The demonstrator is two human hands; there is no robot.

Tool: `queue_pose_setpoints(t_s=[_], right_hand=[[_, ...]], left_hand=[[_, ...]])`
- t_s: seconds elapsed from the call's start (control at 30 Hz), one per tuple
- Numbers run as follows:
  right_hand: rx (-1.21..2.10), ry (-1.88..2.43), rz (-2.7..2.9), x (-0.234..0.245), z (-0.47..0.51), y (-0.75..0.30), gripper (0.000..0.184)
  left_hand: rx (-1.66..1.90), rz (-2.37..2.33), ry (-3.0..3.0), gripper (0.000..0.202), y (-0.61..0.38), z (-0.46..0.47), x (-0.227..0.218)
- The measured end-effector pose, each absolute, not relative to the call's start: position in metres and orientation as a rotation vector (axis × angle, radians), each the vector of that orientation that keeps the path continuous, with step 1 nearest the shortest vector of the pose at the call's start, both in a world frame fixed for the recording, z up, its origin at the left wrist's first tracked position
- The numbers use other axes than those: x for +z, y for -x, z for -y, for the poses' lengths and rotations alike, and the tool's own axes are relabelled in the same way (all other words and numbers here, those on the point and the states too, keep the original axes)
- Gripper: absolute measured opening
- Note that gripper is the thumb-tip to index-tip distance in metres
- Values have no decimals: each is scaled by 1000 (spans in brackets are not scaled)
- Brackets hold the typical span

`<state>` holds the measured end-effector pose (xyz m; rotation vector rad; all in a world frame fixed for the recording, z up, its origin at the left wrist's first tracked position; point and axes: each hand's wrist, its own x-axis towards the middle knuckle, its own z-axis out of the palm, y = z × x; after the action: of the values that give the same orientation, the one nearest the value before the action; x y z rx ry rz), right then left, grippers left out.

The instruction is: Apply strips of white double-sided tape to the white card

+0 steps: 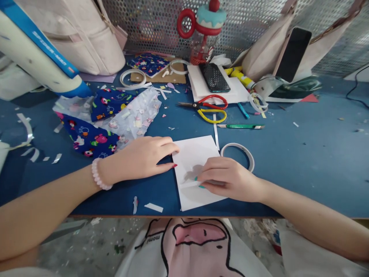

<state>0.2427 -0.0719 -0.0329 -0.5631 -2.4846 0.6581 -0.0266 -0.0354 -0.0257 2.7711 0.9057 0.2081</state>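
A white sheet of card [196,154] lies on the blue table [302,154] near its front edge. My left hand [144,156] rests flat at the sheet's left edge, fingers stretched out and pressing on it. My right hand [227,179] lies on the sheet's right half with its fingers curled together in a pinch at the paper surface; what they pinch is too small to make out. A roll of white tape [240,152] lies just behind my right hand.
Red-and-yellow scissors [209,107], a green craft knife [240,126], patterned blue fabric pieces [95,127], tape rolls, a phone on white foam [215,77], a bottle [204,34], bags and paper scraps crowd the back. A perforated metal wall stands behind.
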Motion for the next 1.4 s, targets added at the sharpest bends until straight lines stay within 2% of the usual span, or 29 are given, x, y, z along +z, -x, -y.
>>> queue_pose_setpoints(t_s=[0.67,0.83,1.03,1.2,1.4], right_hand=[[498,544,2560,-34,74,-242,16],[457,532,2566,-35,74,-242,16],[437,519,2579,-33,75,-241,17],[431,518,2592,-33,74,-241,17],[401,510,2597,-34,75,-241,19]], left_hand=[[231,-822,-2879,23,27,37,-24],[280,-639,-3001,18,27,38,-22],[292,-352,-2931,21,25,40,-18],[201,-259,-2778,18,24,43,-14],[162,-253,-2765,25,25,43,-15]])
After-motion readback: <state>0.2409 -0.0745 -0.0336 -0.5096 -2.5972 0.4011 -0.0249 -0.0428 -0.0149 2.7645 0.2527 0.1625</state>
